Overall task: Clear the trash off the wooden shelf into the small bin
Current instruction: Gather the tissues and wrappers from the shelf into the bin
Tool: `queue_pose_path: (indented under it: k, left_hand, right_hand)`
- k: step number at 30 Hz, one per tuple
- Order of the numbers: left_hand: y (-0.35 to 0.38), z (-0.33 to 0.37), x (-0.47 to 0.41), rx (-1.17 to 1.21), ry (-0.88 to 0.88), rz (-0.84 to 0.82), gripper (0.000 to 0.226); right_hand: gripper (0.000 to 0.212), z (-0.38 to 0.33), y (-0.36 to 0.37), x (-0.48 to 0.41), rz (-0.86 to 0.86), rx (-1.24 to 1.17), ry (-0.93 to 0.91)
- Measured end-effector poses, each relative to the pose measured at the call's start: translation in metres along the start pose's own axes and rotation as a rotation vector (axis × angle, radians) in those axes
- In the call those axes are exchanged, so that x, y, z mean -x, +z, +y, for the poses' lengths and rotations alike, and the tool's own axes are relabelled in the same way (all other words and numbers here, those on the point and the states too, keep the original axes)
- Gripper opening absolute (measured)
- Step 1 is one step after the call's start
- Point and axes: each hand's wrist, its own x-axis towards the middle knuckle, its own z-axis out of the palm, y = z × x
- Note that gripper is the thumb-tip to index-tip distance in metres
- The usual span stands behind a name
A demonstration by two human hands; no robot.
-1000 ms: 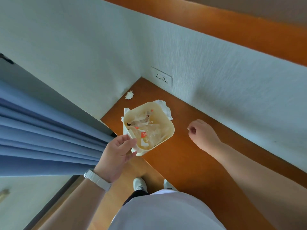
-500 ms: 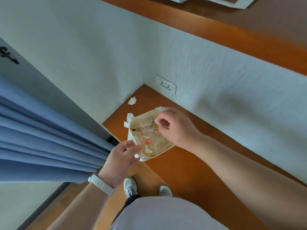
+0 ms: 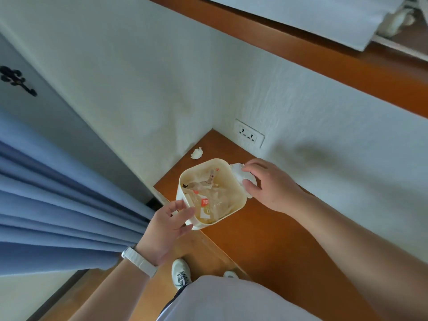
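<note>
A small cream bin point(image 3: 234, 179) stands at the left end of the wooden shelf point(image 3: 266, 228), filled with clear wrappers and a red-labelled packet. My left hand point(image 3: 170, 224) grips the bin's near left wall. My right hand point(image 3: 266, 181) is just right of the bin, its fingers closing around a crumpled white tissue point(image 3: 239, 171) that lies against the bin's right side. A smaller white paper wad point(image 3: 196, 153) lies on the shelf in the corner behind the bin.
White walls meet at the shelf's corner, with a double power socket point(image 3: 249, 135) just above the shelf. A blue curtain point(image 3: 58, 205) hangs at left. My white shoes point(image 3: 180, 273) and the wooden floor show below the shelf edge.
My right hand went from the open shelf to above the bin, then moved to the bin's right side onto the white tissue. My left hand stayed on the bin.
</note>
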Motion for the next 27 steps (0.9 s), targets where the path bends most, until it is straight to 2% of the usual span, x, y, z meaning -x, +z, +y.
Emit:
queue_pose_path:
  k: [5, 8, 15, 18, 27]
  left_hand:
    - [-0.018, 0.012, -0.018, -0.017, -0.009, 0.026, 0.028]
    - [-0.021, 0.018, -0.026, -0.012, -0.019, 0.044, 0.031]
    - [-0.021, 0.031, -0.038, 0.057, -0.014, 0.072, 0.014]
    - [-0.021, 0.033, -0.041, 0.066, -0.006, 0.091, 0.014]
    - [-0.022, 0.037, -0.04, 0.044, 0.009, 0.075, 0.015]
  right_hand:
    - [0.046, 0.043, 0.039, -0.014, -0.141, 0.151, 0.171]
    - [0.051, 0.061, 0.062, -0.022, -0.253, 0.225, 0.163]
    - [0.062, 0.09, 0.094, -0.054, -0.411, 0.318, 0.12]
    - [0.052, 0.099, 0.104, -0.064, -0.451, 0.298, 0.112]
    - [0.024, 0.098, 0.123, -0.054, -0.357, 0.277, 0.113]
